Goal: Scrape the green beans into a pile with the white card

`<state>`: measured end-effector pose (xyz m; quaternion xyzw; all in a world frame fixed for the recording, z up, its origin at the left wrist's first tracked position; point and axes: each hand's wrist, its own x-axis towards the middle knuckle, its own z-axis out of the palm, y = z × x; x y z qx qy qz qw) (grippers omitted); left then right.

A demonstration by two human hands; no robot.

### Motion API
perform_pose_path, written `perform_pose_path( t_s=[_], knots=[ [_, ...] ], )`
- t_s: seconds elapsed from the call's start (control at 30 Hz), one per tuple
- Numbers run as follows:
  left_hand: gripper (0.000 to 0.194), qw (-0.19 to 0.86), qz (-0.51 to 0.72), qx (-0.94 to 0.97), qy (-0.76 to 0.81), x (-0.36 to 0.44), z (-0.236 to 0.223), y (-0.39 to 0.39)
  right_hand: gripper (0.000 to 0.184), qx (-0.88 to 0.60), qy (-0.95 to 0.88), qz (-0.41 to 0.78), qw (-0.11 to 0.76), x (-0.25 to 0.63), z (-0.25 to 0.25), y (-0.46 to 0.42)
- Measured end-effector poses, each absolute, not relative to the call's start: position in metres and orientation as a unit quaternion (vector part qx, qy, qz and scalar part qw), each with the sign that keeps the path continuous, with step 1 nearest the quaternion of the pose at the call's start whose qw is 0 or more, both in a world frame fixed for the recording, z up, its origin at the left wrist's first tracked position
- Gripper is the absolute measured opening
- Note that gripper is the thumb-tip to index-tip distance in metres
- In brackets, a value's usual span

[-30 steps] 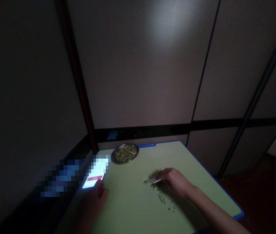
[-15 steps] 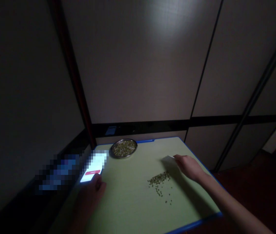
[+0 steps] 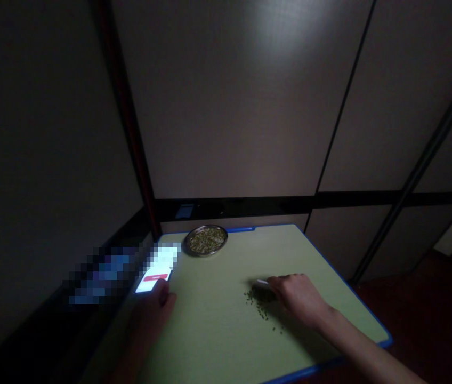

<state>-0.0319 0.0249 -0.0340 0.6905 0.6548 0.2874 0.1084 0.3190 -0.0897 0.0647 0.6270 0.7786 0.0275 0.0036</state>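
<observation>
My right hand [image 3: 296, 296] is closed on a thin white flat piece [image 3: 263, 282], perhaps a card; my fingers cover most of it. Its edge is at a patch of small greenish beans or seeds [image 3: 258, 306] on the table, and the hand hides part of them. My left hand [image 3: 160, 304] grips a lit phone [image 3: 152, 284] at its lower end, thumb near a red bar on the screen. The upper screen is blurred out. Toward the back left of the table stands a round metal plate [image 3: 206, 254] with more of the same beans spread over it.
The light green table [image 3: 198, 341] has a blue rim. Behind it rise large cabinet panels [image 3: 234, 117] with a dark band across them. Dark reddish floor [image 3: 418, 304] shows on the right. The room is dim.
My right hand lifted away from the beans to the back right with the white piece, then came back down beside them. The left hand still holds the phone.
</observation>
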Motion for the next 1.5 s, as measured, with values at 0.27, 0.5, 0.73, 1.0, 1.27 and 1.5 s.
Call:
perform_pose_path(
  t_s=[0.27, 0.5, 0.73, 1.0, 1.27, 1.5],
  knots=[
    [0.015, 0.118, 0.302, 0.685, 0.653, -0.029, -0.029, 0.021, 0.024, 0.611, 0.790, 0.006, -0.053, 0.313, 0.075, -0.062],
    [0.016, 0.108, 0.307, 0.688, 0.648, -0.029, -0.029, 0.022, 0.030, 0.556, 0.825, -0.050, -0.089, 0.309, 0.056, -0.053],
    [0.017, 0.114, 0.297, 0.683, 0.658, -0.030, -0.029, 0.023, 0.030, 0.520, 0.834, -0.101, -0.151, 0.331, 0.068, -0.079],
    [0.015, 0.106, 0.298, 0.694, 0.647, -0.030, -0.028, 0.022, 0.030, 0.597, 0.772, -0.085, -0.203, 0.360, 0.087, -0.103],
    [0.017, 0.106, 0.298, 0.697, 0.644, -0.031, -0.033, 0.024, 0.030, 0.668, 0.708, -0.114, -0.200, 0.393, 0.063, -0.114],
    [0.017, 0.117, 0.300, 0.694, 0.644, -0.031, -0.030, 0.025, 0.030, 0.692, 0.699, -0.097, -0.154, 0.397, 0.055, -0.118]
  ],
)
